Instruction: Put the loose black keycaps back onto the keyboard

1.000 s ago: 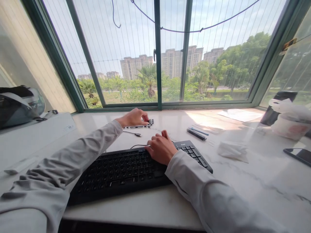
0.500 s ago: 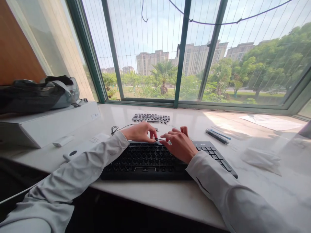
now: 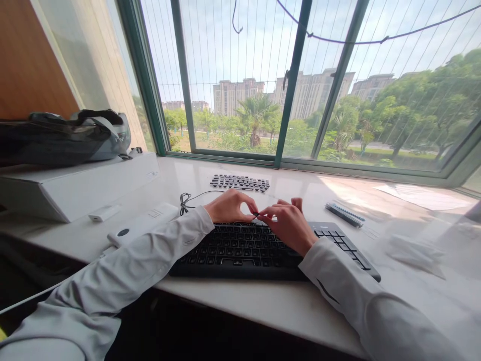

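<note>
A black keyboard (image 3: 240,250) lies on the white marble sill in front of me. My left hand (image 3: 229,206) and my right hand (image 3: 287,225) meet over its back edge. Both pinch a small dark piece (image 3: 256,214) between thumb and fingertips; it looks like a keycap. Behind them a patch of loose black keycaps (image 3: 240,182) is laid out in rows on the sill. A thin black cable (image 3: 188,198) coils just left of my left hand.
A white box (image 3: 75,188) with a dark bag (image 3: 63,138) on top stands at the left. A white device (image 3: 143,223) and a small white stick (image 3: 104,212) lie near it. Pens (image 3: 343,211), crumpled tissue (image 3: 415,250) and paper (image 3: 423,195) lie to the right. Green window frame behind.
My left hand came back from the loose keycaps to the keyboard's back edge, and both hands now pinch a small dark piece together. The view swung left.
</note>
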`<state>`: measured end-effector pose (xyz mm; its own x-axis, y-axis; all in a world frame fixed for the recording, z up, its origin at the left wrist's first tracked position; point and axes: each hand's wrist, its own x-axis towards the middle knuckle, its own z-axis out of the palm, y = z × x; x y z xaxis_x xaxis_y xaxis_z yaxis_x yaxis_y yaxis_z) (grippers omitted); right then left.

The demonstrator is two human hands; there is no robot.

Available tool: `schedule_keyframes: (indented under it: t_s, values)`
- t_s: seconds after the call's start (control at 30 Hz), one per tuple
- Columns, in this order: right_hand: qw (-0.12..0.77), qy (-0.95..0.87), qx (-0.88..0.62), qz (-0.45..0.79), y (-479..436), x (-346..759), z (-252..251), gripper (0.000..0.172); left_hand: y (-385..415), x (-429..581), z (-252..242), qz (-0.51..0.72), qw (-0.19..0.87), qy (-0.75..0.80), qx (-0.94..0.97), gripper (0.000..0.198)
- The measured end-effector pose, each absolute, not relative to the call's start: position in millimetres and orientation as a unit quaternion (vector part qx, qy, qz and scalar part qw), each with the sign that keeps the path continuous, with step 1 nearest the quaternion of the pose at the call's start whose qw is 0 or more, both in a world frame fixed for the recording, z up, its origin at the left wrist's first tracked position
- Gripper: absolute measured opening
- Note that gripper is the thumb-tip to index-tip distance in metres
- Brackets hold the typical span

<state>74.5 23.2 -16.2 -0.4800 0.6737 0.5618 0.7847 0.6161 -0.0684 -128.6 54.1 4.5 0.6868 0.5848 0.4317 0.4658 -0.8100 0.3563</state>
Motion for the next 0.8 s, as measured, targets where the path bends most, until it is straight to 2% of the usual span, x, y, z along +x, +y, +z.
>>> schedule_keyframes:
  t_s: [0.2,0.43,0.8]
  values:
    - [0.28,-0.857,-0.422,-0.096,21.4,73.9,-14.7,0.027,56.0,-134.0,8.5,0.258,0.176,0.293,0.904,0.021]
    - [0.241,-0.884,-0.39,-0.095,18.7,74.7,-14.1,0.021,60.1,-139.0,9.5,0.19,0.243,0.308,0.9,0.021]
    - [0.232,-0.897,-0.366,-0.085,21.4,77.1,-16.7,0.02,55.9,-137.2,9.9,0.172,0.219,0.369,0.887,0.024]
